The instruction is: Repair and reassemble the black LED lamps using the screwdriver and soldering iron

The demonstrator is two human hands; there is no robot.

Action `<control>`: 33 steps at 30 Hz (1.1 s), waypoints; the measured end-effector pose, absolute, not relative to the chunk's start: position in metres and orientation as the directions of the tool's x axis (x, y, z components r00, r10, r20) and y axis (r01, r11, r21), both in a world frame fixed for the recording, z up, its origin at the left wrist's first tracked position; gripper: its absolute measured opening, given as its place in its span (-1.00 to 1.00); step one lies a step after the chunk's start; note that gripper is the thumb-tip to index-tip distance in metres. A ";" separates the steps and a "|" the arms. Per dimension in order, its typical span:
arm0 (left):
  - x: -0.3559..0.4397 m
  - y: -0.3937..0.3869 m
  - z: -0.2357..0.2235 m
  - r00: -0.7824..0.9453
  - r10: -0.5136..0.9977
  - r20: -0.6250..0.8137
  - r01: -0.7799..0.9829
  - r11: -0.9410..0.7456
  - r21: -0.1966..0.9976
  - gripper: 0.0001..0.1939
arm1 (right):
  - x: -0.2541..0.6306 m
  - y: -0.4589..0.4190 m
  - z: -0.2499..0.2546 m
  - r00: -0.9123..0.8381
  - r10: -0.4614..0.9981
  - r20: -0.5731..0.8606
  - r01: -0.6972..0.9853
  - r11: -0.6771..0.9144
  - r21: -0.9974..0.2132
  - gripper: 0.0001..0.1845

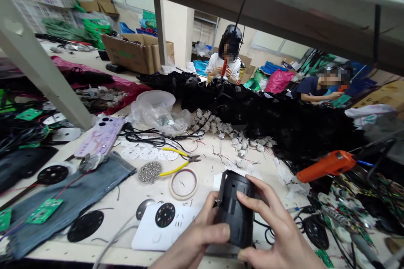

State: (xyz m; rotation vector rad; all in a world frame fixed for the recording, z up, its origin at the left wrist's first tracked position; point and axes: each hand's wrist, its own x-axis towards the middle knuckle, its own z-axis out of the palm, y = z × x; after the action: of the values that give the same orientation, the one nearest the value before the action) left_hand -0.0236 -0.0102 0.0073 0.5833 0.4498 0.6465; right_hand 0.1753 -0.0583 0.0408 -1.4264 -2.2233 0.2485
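Both hands grip a black plastic housing (237,210) above the front of the table. My left hand (205,235) wraps its left side, thumb on the near face. My right hand (271,218) holds the other side, fingers over the top and thumb at the lower edge. Left of the hands lies a white panel (164,235) with a round black grille. A roll of masking tape (184,183) rests behind it. Yellow-handled cutters (179,162) lie beside a dish of small screws (150,171).
An orange power screwdriver (328,166) is at right, near tangled wires and boards. Black parts (268,113) are heaped across the back. A purple phone (100,136) and denim cloth (72,201) lie left. Two people (225,56) work beyond. A shelf beam (221,0) crosses overhead.
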 end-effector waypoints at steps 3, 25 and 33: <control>-0.016 -0.011 0.011 0.570 0.756 -0.322 -0.375 0.588 0.717 -0.34 | 0.165 -0.058 0.043 -0.357 0.894 0.270 0.809 0.441 -0.388 -0.16; -0.017 -0.068 0.001 0.399 0.701 -0.591 -0.345 0.712 0.612 -0.23 | 0.132 -0.068 0.059 0.050 0.930 0.363 0.749 0.206 -0.630 -0.89; -0.074 -0.099 0.004 0.322 0.590 -0.741 -0.325 0.804 0.498 -0.33 | 0.177 -0.084 0.022 0.220 0.942 0.253 0.664 0.045 -0.747 -0.80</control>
State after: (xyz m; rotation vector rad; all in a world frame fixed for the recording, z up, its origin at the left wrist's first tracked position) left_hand -0.0741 -0.0987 0.0036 0.2787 1.0885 0.6110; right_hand 0.1769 -0.0841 0.0218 -1.6901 -1.5156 0.4358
